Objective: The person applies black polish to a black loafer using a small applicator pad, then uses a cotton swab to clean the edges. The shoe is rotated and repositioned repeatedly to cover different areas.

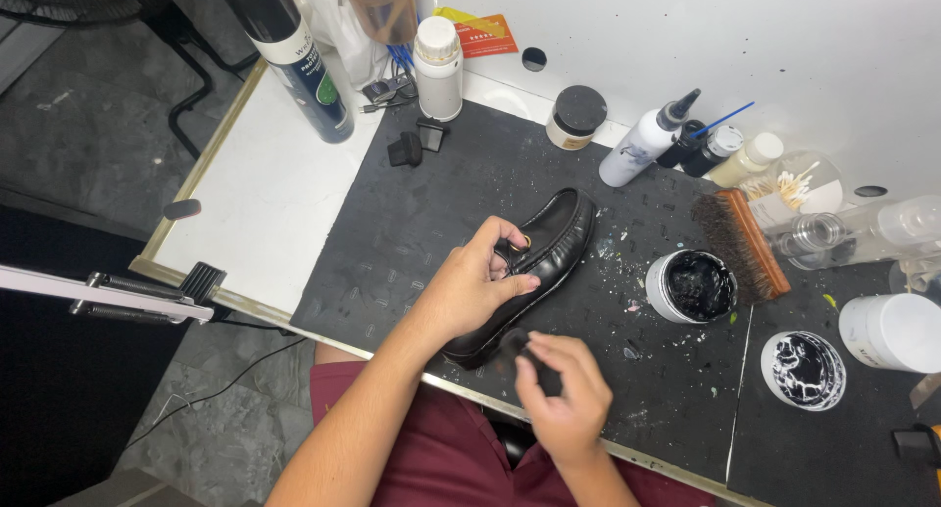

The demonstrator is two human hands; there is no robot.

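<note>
Seen from the head camera, a person in a dark red garment works at a tabletop (265,203) covered in part by a paint-flecked black mat (412,232). The left hand (470,286) wraps over the top of a black leather loafer (549,247), its grip closed around the shoe's opening, thumb along the near side and fingers curled over the vamp. The loafer lies at a slant near the front edge of the mat, its toe pointing away and to the right, its heel toward the person. The right hand (564,389) sits just below the heel, its grip pinched narrow on a small dark applicator (515,342) that is blurred and touches or nearly touches the back of the shoe; which cannot be told. To the right of the loafer stands an open tub of black polish (694,286), with its polish-smeared lid (804,370) lying nearer the front edge. A wooden brush with dark bristles (742,244) rests just beside the tub. Farther back stand a white squeeze bottle with a black nozzle (642,144), a small jar with a black cap (576,117), a white canister (438,71) and a tall dark spray can (294,61). A white tub (890,330) sits at the far right.
</note>
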